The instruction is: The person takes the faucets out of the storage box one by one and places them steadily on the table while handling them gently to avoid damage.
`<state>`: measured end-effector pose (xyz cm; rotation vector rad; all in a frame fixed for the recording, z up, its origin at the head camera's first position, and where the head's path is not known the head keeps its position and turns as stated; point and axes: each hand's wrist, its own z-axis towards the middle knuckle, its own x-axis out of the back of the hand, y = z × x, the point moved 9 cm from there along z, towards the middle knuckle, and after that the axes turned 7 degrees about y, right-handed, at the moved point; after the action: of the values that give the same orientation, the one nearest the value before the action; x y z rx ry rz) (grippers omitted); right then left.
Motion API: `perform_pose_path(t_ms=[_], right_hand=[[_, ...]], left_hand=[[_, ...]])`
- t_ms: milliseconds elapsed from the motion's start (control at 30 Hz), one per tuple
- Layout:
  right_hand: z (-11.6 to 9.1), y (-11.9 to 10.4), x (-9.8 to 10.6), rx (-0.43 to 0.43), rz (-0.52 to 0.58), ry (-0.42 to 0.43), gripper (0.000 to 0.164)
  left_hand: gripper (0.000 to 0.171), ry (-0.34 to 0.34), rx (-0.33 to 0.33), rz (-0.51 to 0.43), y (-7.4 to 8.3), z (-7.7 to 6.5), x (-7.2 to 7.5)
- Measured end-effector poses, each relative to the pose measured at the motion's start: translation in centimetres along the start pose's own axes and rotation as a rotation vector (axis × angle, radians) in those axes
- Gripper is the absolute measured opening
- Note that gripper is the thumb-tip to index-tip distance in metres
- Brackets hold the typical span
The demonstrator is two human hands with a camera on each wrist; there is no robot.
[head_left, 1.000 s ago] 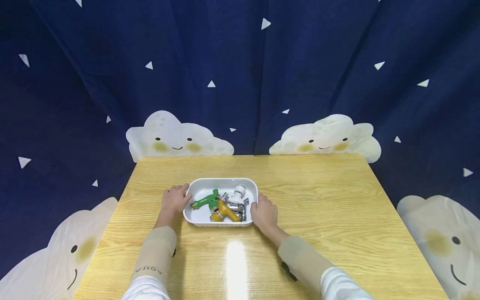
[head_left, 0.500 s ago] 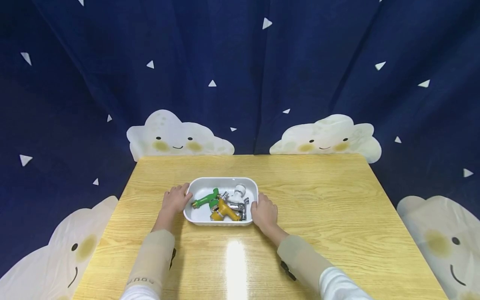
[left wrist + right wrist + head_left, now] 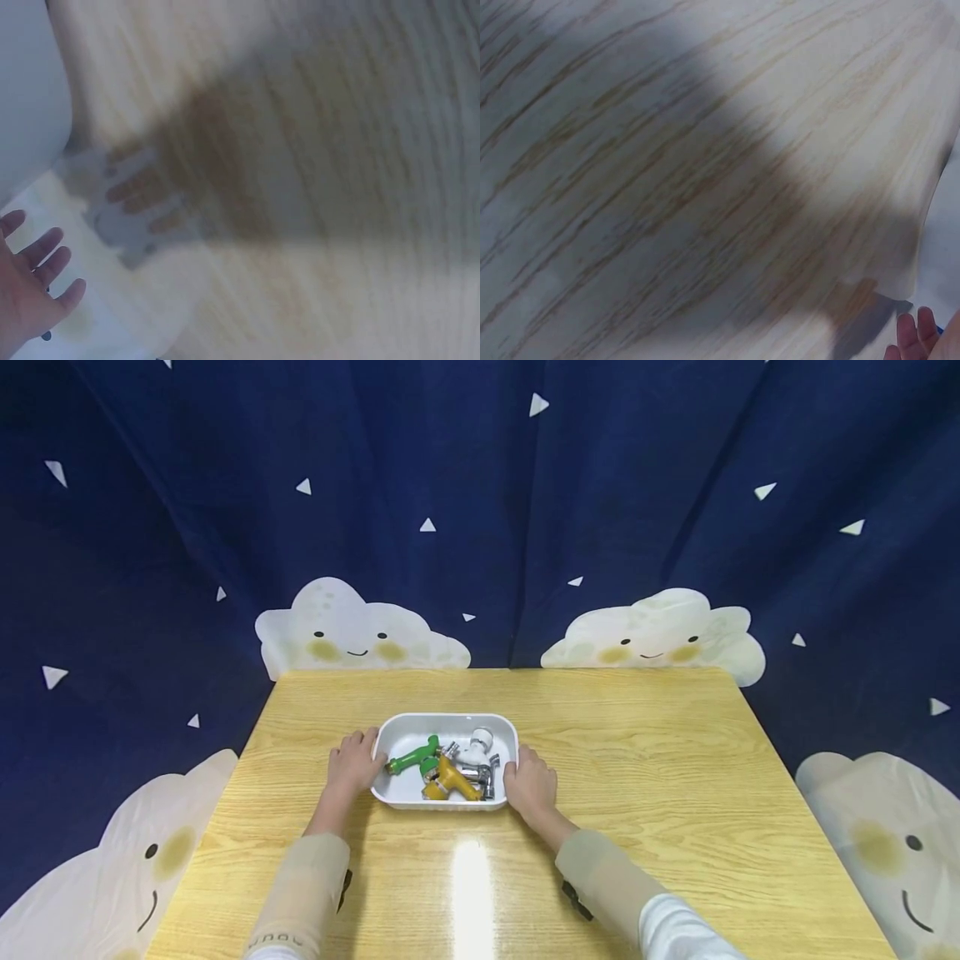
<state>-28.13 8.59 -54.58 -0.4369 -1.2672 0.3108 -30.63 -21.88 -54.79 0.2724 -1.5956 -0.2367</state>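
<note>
A white oval tray (image 3: 390, 797) stands on the table, holding several taps. Among them lie a green tap (image 3: 414, 756), a yellow tap (image 3: 452, 782), a white tap (image 3: 478, 747) and a chrome tap (image 3: 492, 775). My left hand (image 3: 352, 764) is at the tray's left end, thumb at the rim; the left wrist view shows its fingers (image 3: 54, 264) straight and spread beside the tray wall (image 3: 30, 90). Opposite it, my right hand (image 3: 531, 783) rests against the right end, thumb at the rim. Its loose fingers (image 3: 907, 330) show low in the right wrist view.
The wood-grain table (image 3: 645, 760) extends well to the right of the tray. A dark blue curtain (image 3: 480, 468) with white triangles and smiling clouds (image 3: 360, 627) hangs behind and along both sides. Light glares off the table (image 3: 472, 893) near the front.
The left thumb and wrist have shifted slightly against the tray's left end. The view has drifted a little; the tray, taps and right hand look unchanged.
</note>
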Motion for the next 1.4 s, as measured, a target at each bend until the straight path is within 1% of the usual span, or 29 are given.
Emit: perform_pose_path(t_ms=[133,367,533,767,933,1167,1400], right_hand=[[0.1,0.1,0.0,0.001,0.001,0.002,0.024],[0.3,0.0,-0.1,0.015,0.017,0.011,0.025],[0.6,-0.3,-0.2,0.018,0.033,0.011,0.027],[0.8,-0.6,-0.3,0.014,0.041,0.012,0.021],[0.9,-0.7,-0.6,0.009,0.045,0.001,0.018],[0.9,-0.8,-0.5,0.014,0.042,0.003,0.020],[0.9,-0.9,-0.3,0.011,0.036,-0.024,0.023]], left_hand=[[0.056,0.010,0.010,-0.020,-0.2,-0.2,-0.3],[0.055,0.025,0.011,-0.033,-0.4,0.0,-0.1],[0.055,0.021,0.023,-0.022,-0.7,0.2,0.1],[0.055,0.019,0.027,-0.002,-0.9,0.5,0.2],[0.055,0.006,0.026,0.021,-1.1,0.6,0.1],[0.055,-0.002,0.029,0.036,-1.2,0.5,-0.1],[0.055,-0.001,0.034,0.028,-1.2,0.5,-0.2]])
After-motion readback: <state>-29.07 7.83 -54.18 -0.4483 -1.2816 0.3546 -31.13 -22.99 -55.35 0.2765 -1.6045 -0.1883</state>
